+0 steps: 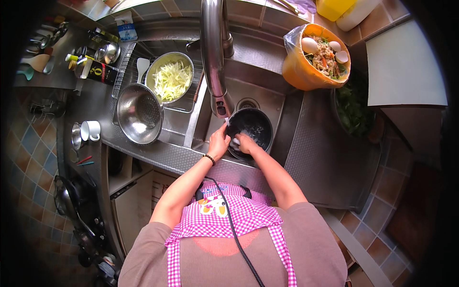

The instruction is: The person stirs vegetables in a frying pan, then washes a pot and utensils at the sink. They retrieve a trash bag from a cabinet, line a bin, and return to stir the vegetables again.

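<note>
A dark round pot [261,125] sits in the stainless steel sink [247,86] under the faucet [219,100], with water running from its spout. My left hand [218,142] is at the pot's left rim, close to the stream; its fingertips are partly hidden, so its grip is unclear. Inside the pot, my right hand [246,143] has its fingers curled at a small whitish thing [236,141], too small to identify. Water with some foam or splashes shows in the pot.
Left of the sink are a steel colander [140,114], a bowl of pale shredded vegetable [172,77] on a wire rack, a bottle [95,70] and a white mug [90,130]. Right stand an orange scrap bin [299,73] with eggshells and a bowl of leafy greens [353,107].
</note>
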`<state>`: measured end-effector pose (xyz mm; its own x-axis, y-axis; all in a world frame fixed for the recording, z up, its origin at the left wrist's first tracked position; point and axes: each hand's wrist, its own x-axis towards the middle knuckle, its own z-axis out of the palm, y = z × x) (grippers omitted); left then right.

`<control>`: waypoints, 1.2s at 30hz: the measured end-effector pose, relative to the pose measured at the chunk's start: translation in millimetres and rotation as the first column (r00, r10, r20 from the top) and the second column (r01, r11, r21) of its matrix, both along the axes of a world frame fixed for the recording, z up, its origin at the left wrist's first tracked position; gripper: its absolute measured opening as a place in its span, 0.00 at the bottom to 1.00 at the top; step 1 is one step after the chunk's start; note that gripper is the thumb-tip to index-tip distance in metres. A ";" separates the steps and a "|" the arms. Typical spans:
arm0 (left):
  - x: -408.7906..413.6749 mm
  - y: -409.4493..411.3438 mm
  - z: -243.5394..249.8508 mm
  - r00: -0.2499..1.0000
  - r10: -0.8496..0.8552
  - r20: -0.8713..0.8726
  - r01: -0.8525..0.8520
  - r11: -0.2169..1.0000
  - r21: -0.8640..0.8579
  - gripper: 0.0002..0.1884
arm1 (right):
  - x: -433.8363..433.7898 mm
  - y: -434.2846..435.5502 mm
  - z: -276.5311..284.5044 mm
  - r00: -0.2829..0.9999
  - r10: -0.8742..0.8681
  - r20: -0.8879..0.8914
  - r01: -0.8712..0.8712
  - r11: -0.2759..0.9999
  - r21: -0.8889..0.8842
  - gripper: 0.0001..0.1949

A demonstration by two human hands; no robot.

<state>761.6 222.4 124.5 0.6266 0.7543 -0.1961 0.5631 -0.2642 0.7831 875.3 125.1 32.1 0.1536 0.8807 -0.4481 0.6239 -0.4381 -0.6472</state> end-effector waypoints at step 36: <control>27.5 29.8 41.4 0.925 -0.336 -0.180 0.327 0.942 -0.081 0.33 | 40.7 -23.8 54.3 0.778 0.082 -0.622 -0.268 0.940 -0.212 0.15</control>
